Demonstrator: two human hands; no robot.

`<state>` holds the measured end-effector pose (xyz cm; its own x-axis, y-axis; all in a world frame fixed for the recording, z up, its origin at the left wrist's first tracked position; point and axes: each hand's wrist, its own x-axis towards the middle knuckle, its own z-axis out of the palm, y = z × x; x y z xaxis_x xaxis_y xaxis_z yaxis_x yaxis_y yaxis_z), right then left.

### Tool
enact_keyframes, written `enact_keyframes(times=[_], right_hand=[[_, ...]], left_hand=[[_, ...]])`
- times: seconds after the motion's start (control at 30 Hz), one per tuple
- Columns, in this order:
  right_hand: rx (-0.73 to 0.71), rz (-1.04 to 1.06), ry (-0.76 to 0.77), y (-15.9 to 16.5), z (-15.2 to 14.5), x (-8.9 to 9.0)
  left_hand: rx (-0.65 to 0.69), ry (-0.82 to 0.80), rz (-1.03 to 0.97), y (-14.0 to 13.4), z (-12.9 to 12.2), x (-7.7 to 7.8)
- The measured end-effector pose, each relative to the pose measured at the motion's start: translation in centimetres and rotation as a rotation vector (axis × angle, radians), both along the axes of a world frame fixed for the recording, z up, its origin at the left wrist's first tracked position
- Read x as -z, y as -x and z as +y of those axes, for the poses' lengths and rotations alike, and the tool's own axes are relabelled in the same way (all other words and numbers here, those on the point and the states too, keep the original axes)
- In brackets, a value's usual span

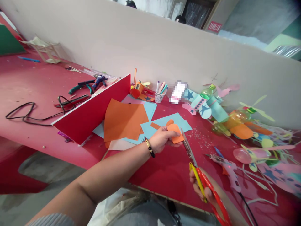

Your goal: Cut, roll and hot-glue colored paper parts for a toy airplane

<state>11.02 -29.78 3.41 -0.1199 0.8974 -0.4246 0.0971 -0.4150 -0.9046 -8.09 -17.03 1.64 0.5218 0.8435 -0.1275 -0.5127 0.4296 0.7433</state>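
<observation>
Between the thumb and fingers of my left hand is a small piece of orange paper with rounded corners. My right hand is closed around scissors with red and yellow handles. The blades point away from me and meet the right edge of the orange paper; how far they are parted is hard to see. Just beyond my left hand, a light blue sheet lies on the red table, with smaller orange cut pieces on it.
A large orange sheet lies left, beside a red upright divider. A pen cup stands at the back. Paper-and-bottle airplane models crowd the right. A pink glue gun and its cord lie near my right hand.
</observation>
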Motion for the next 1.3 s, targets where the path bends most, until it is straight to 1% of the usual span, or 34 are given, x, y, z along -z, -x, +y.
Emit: enact_keyframes(times=[0.13,0.47,0.73,0.97,1.13,1.3], right_hand=[[0.007,-0.001,0.010,0.2,-0.1,-0.3],[0.021,-0.011,0.079,0.1,0.4,0.2],[0.000,-0.025,0.075,0.1,-0.6,0.1],[0.030,-0.024,0.045,0.4,-0.1,0.0],[0.050,-0.022,0.029,0.5,0.0,-0.1],[0.038,-0.026,0.020,0.4,0.0,0.2]], left_hand=[[-0.009,0.004,0.000,-0.1,0.1,0.1],[-0.020,0.016,0.002,-0.2,0.1,0.5],[-0.004,0.023,0.021,-0.2,0.2,0.7],[0.016,-0.012,0.028,-0.2,0.1,0.6],[0.073,-0.044,0.031,-0.4,-0.2,0.5],[0.087,-0.042,0.015,-0.4,-0.3,0.3]])
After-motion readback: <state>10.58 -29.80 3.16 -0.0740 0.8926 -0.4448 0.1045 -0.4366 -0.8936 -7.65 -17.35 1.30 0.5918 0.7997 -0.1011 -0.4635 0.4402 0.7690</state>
